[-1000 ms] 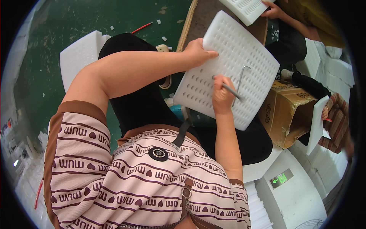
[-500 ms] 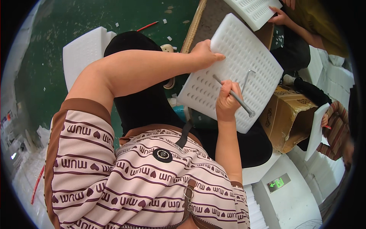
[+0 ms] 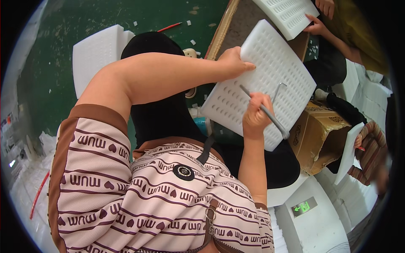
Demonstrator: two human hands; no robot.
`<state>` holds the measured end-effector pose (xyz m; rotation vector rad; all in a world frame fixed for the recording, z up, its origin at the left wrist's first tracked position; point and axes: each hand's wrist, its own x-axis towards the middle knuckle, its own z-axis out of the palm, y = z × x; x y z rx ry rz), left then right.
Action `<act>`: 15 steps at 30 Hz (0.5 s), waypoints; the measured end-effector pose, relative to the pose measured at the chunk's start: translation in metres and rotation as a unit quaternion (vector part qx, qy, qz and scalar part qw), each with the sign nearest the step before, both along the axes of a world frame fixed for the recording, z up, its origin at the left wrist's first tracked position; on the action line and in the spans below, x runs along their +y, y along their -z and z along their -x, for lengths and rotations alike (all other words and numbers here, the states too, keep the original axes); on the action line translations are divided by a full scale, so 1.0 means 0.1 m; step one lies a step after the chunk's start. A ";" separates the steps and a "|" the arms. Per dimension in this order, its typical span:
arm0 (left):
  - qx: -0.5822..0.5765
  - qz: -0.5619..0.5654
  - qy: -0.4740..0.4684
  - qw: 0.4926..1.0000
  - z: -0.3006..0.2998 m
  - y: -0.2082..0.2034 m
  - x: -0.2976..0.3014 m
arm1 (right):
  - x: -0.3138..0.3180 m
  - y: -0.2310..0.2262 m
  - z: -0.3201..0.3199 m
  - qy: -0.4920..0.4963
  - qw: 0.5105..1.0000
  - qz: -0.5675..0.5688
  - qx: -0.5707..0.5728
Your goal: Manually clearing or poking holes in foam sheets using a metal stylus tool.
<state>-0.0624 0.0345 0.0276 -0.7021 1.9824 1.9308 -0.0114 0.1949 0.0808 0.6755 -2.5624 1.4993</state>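
Observation:
A white foam panel [image 3: 291,71] with rows of oval holes lies tilted over my right leg. At its upper left edge my left hand [image 3: 234,64] grips it, thumb on the top face. My right hand [image 3: 256,114] is closed round a grey metal rod [image 3: 276,122], over the panel's lower part. Beside those fingers a thin bent metal rod [image 3: 276,89], hooked at its end, sticks out over the holes. Its lower end is hidden by the hand, so whether it joins the thicker rod I cannot tell.
Beyond the panel stands a large cardboard box [image 3: 221,29]; a smaller brown carton [image 3: 316,130] is at right. A co-worker's hand [image 3: 316,25] holds another holed foam piece [image 3: 287,14]. Another person's striped sleeve [image 3: 373,145] is near a white sheet [image 3: 349,147]. Foam blocks [image 3: 97,55] stand left.
The whole view has shifted slightly. The thick rod's near end has swung a little down and to the right in my right hand. My left hand keeps its grip on the panel.

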 end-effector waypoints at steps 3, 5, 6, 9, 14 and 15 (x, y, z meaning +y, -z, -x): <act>0.008 0.007 -0.001 1.000 -0.01 0.01 0.04 | -0.11 0.22 0.04 -0.014 0.997 -0.065 0.029; 0.017 0.013 -0.004 1.000 -0.01 0.02 0.08 | -0.14 0.34 0.06 -0.029 0.989 -0.130 0.059; 0.018 0.013 -0.004 1.000 -0.01 0.03 0.08 | -0.13 0.32 0.06 -0.030 0.989 -0.130 0.060; 0.013 -0.041 -0.011 0.999 -0.01 0.06 0.05 | -0.02 0.11 -0.01 0.009 0.999 -0.034 -0.001; -0.024 -0.130 -0.028 0.991 -0.04 0.06 -0.03 | 0.30 -0.18 -0.10 0.065 0.991 0.054 -0.107; -0.037 -0.151 -0.035 0.987 -0.05 0.06 -0.06 | 0.34 -0.20 -0.10 0.078 0.985 0.076 -0.136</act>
